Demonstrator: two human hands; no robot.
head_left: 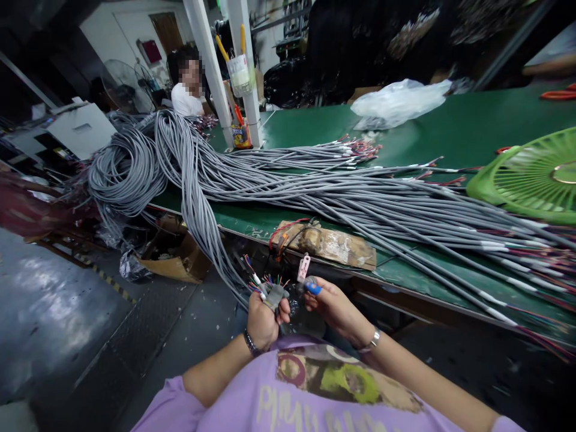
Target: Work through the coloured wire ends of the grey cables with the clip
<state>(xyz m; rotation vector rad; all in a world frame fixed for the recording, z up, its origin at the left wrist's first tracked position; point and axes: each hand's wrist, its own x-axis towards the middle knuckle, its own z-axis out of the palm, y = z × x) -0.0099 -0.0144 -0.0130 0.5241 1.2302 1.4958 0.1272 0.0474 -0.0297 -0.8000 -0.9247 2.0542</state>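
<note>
My left hand is closed round the ends of several grey cables, in front of the bench edge. Coloured wires fan out from these ends, and a grey covering shows on a fingertip. A short way to the right, my right hand has its fingers pinched together. A blue wrap is on one finger and something grey on another; what the pinch holds, if anything, is hidden. Just above those fingertips is a small pink perforated piece, by the bench edge.
Long grey cables lie across the green bench. A wooden block with red and black wires sits at its front edge. A green fan and a plastic bag lie right. Behind the bench is a person.
</note>
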